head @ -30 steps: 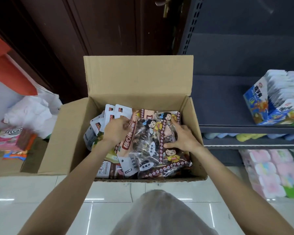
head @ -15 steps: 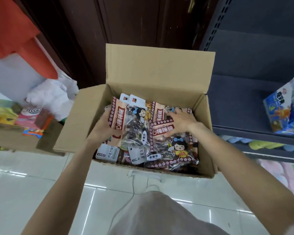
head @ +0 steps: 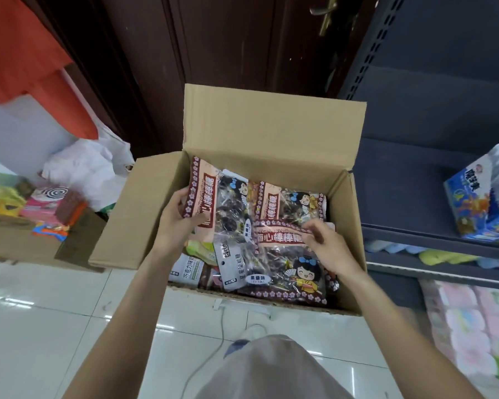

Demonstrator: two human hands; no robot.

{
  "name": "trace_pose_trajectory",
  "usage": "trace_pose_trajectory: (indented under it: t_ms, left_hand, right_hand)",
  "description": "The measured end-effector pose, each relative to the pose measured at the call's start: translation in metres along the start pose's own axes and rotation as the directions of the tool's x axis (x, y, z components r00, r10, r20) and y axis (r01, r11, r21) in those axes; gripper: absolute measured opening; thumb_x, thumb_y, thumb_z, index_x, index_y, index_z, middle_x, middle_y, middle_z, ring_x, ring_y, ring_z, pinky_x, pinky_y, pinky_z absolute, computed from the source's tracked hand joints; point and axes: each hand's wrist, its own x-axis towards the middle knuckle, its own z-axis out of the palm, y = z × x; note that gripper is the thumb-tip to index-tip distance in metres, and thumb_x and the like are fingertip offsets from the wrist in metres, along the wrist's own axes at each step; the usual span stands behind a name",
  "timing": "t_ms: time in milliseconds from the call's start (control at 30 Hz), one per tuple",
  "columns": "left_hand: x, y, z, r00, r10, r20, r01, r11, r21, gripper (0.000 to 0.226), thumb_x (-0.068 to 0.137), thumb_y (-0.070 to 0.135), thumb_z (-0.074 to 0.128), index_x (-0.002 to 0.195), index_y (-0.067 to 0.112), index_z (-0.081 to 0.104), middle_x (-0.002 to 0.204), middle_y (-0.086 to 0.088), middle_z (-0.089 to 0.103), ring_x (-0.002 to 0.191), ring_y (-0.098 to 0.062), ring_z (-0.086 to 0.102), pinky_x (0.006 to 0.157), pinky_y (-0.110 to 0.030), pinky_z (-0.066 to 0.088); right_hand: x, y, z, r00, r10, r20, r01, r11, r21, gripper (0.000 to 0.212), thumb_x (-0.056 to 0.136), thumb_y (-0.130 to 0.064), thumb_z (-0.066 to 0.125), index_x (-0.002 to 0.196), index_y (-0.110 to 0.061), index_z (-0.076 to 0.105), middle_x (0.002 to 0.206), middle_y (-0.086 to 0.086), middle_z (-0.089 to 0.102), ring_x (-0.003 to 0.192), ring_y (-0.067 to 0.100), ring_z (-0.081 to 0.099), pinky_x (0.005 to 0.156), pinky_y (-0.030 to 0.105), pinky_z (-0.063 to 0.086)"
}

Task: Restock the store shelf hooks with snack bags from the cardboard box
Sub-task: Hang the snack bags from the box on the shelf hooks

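An open cardboard box (head: pixel 274 131) stands on the floor, full of snack bags. My left hand (head: pixel 177 218) grips the left edge of an upright lollipop bag (head: pixel 216 203) with a maroon flowered border. A second bag (head: pixel 288 263) of the same kind lies flat at the box's front, and my right hand (head: pixel 327 246) pinches its top edge. A third bag (head: pixel 288 204) lies behind it. Smaller grey and white pouches (head: pixel 231 262) lie underneath at the front left.
A dark metal store shelf (head: pixel 421 180) stands to the right with a blue product box (head: pixel 478 200) on it and pastel packs below. At left a low cardboard tray (head: pixel 26 240) holds colourful goods beside a white plastic bag (head: pixel 84 171). A dark wooden door rises behind the box.
My left hand has raised the left lollipop bag more upright. My right hand has slid nearer, onto the top edge of the front bag. The camera has shifted left.
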Motion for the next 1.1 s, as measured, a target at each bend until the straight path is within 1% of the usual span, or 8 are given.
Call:
trace_pose_trajectory:
  t_ms: [133,267,467,600,700,800,967,1100]
  left_hand:
    - [-0.007,0.041,0.007,0.991,0.130,0.028,-0.129,0.991,-0.044,0.036,0.090,0.001,0.060,0.124,0.012,0.055,0.111,-0.001,0.067,0.105,-0.025,0.065,0.078,-0.023,0.055]
    - [-0.022,0.111,0.024,0.925,0.345,0.158,-0.352,0.936,0.017,0.029,0.092,0.009,0.059,0.120,0.015,0.059,0.108,0.007,0.069,0.096,-0.004,0.065,0.073,-0.010,0.049]
    - [-0.056,0.182,0.069,0.761,0.532,0.372,-0.604,0.790,0.106,0.030,0.083,0.014,0.068,0.106,0.032,0.062,0.096,0.022,0.070,0.089,0.002,0.066,0.077,-0.015,0.051]
    - [-0.097,0.207,0.123,0.641,0.572,0.512,-0.727,0.666,0.166,0.029,0.081,0.022,0.067,0.107,0.034,0.060,0.096,0.030,0.067,0.089,0.006,0.064,0.076,-0.011,0.050]
    - [-0.122,0.197,0.183,0.590,0.599,0.541,-0.776,0.605,0.175,0.031,0.083,0.019,0.073,0.102,0.040,0.059,0.094,0.034,0.065,0.090,0.009,0.062,0.078,-0.009,0.048]
    - [-0.146,0.172,0.252,0.589,0.591,0.551,-0.786,0.578,0.221,0.034,0.087,0.009,0.068,0.100,0.039,0.060,0.097,0.023,0.067,0.094,-0.003,0.064,0.082,-0.029,0.054]
    - [-0.192,0.139,0.363,0.529,0.578,0.622,-0.834,0.491,0.254,0.024,0.091,0.014,0.064,0.107,0.032,0.067,0.100,0.017,0.069,0.096,0.000,0.065,0.088,-0.034,0.053]
    - [-0.228,0.134,0.438,0.554,0.524,0.646,-0.766,0.626,0.149,0.023,0.090,0.013,0.066,0.099,0.034,0.067,0.099,0.018,0.070,0.094,0.004,0.064,0.087,-0.028,0.054]
  right_hand:
    - [-0.016,-0.009,-0.010,0.963,0.034,-0.267,0.055,0.947,0.317,0.014,0.102,-0.023,0.045,0.106,-0.026,0.058,0.100,-0.004,0.070,0.094,0.018,0.069,0.079,0.038,0.058]
    - [-0.047,-0.031,-0.048,0.878,-0.010,-0.478,0.253,0.859,0.446,0.017,0.100,-0.024,0.049,0.090,-0.027,0.062,0.091,0.000,0.073,0.086,0.016,0.068,0.076,0.034,0.054]
    - [-0.111,-0.022,-0.132,0.715,-0.185,-0.674,0.426,0.880,0.211,0.016,0.093,-0.037,0.050,0.083,-0.029,0.060,0.078,-0.014,0.070,0.071,0.000,0.064,0.059,0.014,0.050]
    - [-0.145,0.026,-0.187,0.611,-0.238,-0.755,0.418,0.907,0.052,0.021,0.094,-0.043,0.046,0.089,-0.026,0.059,0.078,-0.011,0.066,0.071,0.004,0.060,0.062,0.027,0.046]
    - [-0.174,0.079,-0.227,0.593,-0.337,-0.731,0.408,0.909,-0.087,0.023,0.099,-0.038,0.047,0.088,-0.020,0.058,0.073,-0.005,0.061,0.065,0.003,0.053,0.058,0.020,0.038]
    - [-0.212,0.128,-0.261,0.571,-0.390,-0.723,0.364,0.909,-0.203,0.028,0.096,-0.034,0.047,0.092,-0.010,0.060,0.073,0.001,0.060,0.068,0.008,0.051,0.065,0.016,0.038]
    - [-0.253,0.200,-0.319,0.587,-0.367,-0.722,0.409,0.904,-0.127,0.031,0.097,-0.035,0.045,0.089,-0.009,0.060,0.099,0.000,0.060,0.098,0.020,0.057,0.085,0.032,0.043]
    - [-0.265,0.241,-0.346,0.720,-0.226,-0.656,0.425,0.891,0.160,0.017,0.099,-0.026,0.050,0.089,-0.022,0.064,0.127,-0.015,0.056,0.122,0.007,0.053,0.098,0.024,0.044]
